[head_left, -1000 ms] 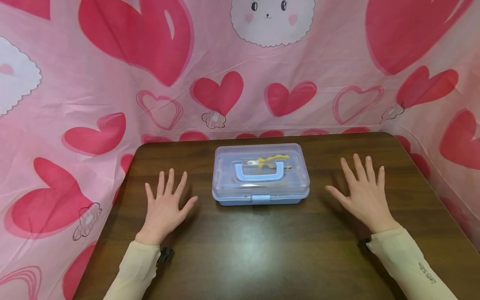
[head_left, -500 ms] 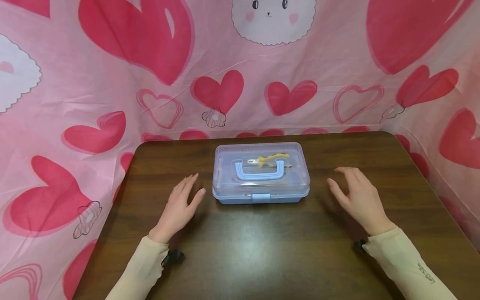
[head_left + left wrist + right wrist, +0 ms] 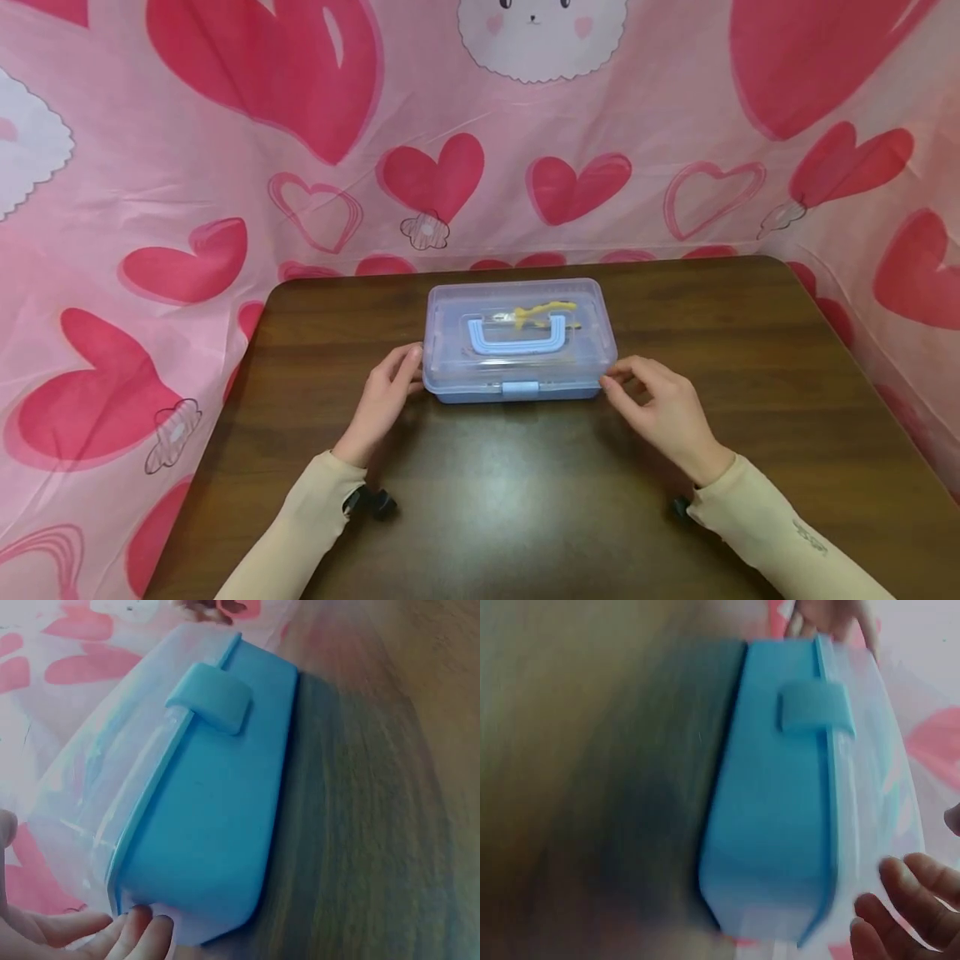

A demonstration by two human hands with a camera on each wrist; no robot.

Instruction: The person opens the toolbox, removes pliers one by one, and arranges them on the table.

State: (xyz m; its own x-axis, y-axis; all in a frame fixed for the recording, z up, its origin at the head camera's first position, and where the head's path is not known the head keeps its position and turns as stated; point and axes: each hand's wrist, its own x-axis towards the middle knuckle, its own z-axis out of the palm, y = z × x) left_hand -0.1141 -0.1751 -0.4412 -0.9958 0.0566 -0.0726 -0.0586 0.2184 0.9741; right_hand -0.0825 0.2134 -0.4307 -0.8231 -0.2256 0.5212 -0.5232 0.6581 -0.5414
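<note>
Left hand point(image 3: 381, 404): Its fingers are curving loosely, fingertips touching the end of the box point(image 3: 517, 368) just under the lid rim, thumb standing apart.
Right hand point(image 3: 667, 408): Its fingers are bending loosely, slightly spread and pinching nothing; they are hanging right beside the opposite end, contact hard to tell.
Box: It is sitting closed on the counter point(image 3: 487, 500), directly between the two sets of fingers.
Latch point(image 3: 521, 390) and handle point(image 3: 517, 347): Both are lying midway between the fingers, untouched.
Yellow-handled tool point(image 3: 525, 315): It is showing through the clear lid, beyond the fingers.
Change: Hands spread well apart from the box a second ago are now flanking it.
Meaning: Both hands are apparently making the box their work, its contents remaining enclosed.
</note>
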